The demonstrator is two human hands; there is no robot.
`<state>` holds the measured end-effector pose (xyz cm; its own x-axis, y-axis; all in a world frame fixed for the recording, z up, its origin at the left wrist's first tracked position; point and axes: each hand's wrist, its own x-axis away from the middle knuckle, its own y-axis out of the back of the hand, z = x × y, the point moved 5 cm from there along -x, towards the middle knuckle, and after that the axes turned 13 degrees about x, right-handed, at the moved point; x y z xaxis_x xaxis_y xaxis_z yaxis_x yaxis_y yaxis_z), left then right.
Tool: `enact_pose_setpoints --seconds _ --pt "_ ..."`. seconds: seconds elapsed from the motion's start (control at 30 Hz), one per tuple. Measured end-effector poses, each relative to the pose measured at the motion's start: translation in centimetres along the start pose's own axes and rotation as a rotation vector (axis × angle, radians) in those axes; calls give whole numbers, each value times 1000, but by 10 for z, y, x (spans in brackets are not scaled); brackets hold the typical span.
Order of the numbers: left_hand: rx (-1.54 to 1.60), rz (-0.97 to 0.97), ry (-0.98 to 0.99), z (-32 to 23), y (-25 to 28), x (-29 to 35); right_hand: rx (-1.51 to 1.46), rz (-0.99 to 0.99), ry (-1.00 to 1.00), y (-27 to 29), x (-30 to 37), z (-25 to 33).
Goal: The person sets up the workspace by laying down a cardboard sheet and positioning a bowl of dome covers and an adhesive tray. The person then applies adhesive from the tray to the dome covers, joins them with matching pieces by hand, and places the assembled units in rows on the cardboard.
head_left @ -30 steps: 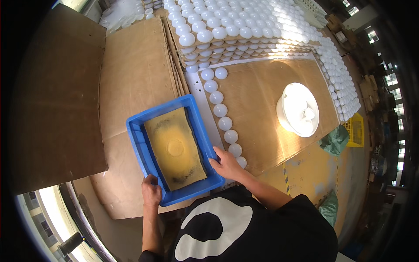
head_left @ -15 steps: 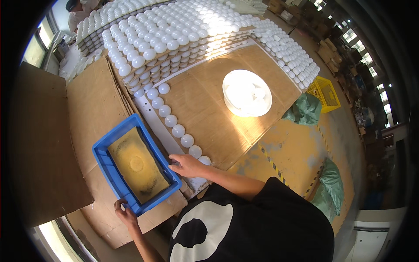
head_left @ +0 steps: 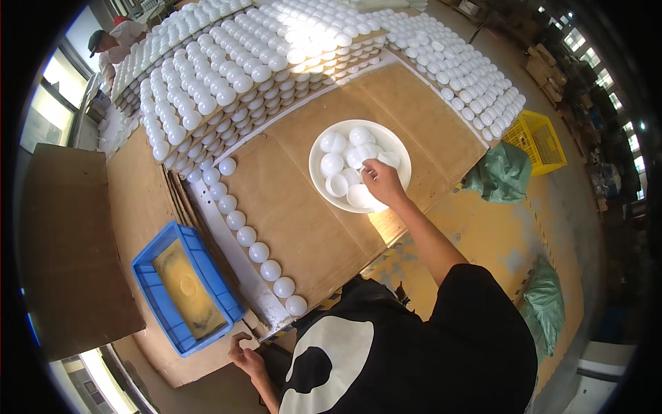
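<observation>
A round white basin on the cardboard-covered table holds several white, hollow, dome-shaped bulb covers. My right hand reaches into its right side, fingers closed at a bulb cover partly hidden beneath them. At the lower left, my left hand hovers by the near corner of a blue plastic bin, fingers loosely curled and apart, with nothing in them. Inside that bin lies a yellowish, dark-smudged pad with a round mark in its middle.
One row of white domes runs along the table's left edge. Stacked boards of domes rise behind, with more domes at far right. A yellow crate and green bags stand right. Two people are at the far left.
My right hand has gone from the blue bin's right edge to the white basin. My left hand has let go of the bin's near edge. The view has shifted, and the basin's contents now show clearly.
</observation>
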<state>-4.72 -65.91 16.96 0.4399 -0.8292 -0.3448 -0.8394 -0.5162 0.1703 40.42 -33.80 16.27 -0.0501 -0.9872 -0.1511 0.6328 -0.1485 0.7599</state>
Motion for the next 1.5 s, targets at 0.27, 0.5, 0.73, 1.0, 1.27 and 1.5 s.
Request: enact_pose_setpoints --seconds 0.27,0.5,0.73,1.0,1.27,1.5 --pt "-115 14 265 -29 -48 6 730 395 45 -26 -83 -36" --pt "-144 -72 270 -9 -40 21 830 357 -94 -56 -86 -50" --pt "-89 -148 346 -2 -32 39 791 430 -114 -51 -87 -40" --pt "-197 -94 424 -11 -51 37 823 516 -72 -47 -94 -32" --pt "-191 -124 466 -3 -58 45 672 458 118 -49 -98 -50" --pt "-193 -102 453 -11 -75 32 652 511 217 -47 -97 -50"
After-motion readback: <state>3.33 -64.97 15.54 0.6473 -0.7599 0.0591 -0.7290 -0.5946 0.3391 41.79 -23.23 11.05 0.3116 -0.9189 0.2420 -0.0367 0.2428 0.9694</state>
